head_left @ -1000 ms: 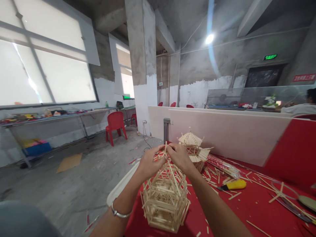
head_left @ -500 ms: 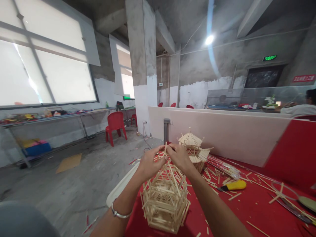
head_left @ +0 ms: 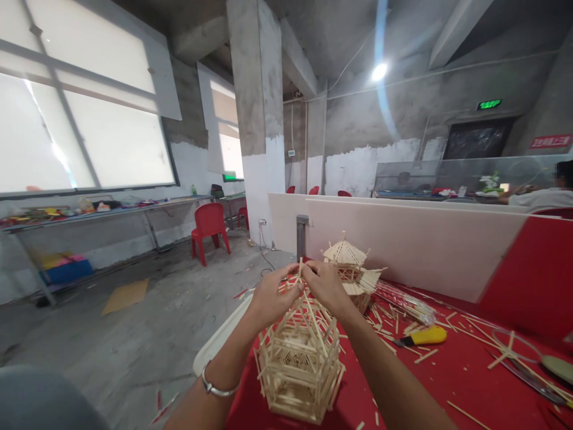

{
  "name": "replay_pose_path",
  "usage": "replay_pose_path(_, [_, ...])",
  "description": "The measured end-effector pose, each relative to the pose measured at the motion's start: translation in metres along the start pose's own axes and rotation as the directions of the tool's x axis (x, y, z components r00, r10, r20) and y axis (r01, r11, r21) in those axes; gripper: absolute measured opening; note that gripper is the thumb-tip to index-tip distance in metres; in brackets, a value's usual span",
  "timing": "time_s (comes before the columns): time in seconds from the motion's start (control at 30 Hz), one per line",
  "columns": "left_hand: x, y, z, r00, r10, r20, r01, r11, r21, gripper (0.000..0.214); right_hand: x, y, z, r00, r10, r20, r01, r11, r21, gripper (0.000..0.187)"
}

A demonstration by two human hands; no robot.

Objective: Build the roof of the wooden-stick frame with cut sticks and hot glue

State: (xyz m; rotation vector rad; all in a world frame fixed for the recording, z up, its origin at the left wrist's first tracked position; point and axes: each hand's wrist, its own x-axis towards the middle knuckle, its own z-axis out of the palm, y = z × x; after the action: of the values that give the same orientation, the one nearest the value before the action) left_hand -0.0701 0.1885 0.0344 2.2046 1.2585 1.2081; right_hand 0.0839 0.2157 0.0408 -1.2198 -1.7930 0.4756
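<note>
A pavilion model built of thin wooden sticks (head_left: pixel 298 364) stands on the red tabletop in front of me, its roof only an open frame of slanting sticks. At its peak, my left hand (head_left: pixel 275 294) closes thumb and fingers around the roof sticks from the left. My right hand (head_left: pixel 326 285) pinches the same peak from the right, where a short stick pokes up between the hands. The fingertips partly hide one another and the joint. Just behind my right hand is a second stick pavilion (head_left: pixel 345 255) with a filled-in roof.
On the red tabletop (head_left: pixel 403 388) lie a yellow-handled cutter (head_left: pixel 427 335), a plastic-wrapped bundle of sticks (head_left: pixel 407 303) and many loose sticks. A pale partition (head_left: pixel 394 239) borders the far side. A red chair (head_left: pixel 209 230) stands on the floor to the left; another person (head_left: pixel 544 198) sits at the far right.
</note>
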Motion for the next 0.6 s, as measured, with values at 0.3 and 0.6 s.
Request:
replay_pose_path(0.3, [0.0005,0.0015,-0.0001,1.000,0.026,0.014,-0.026,1.000,-0.010,0.040,-0.0004,-0.0002,0.0001,1.000,-0.001,0.004,0.001,1.000,0.005,0.032])
replay_pose_path(0.6, [0.0003,0.0021,-0.0009,0.999,0.037,0.009,-0.037,0.999,-0.007,0.039,-0.0004,-0.0011,-0.0001,1.000,-0.003,0.004,0.003,1.000,0.006,0.031])
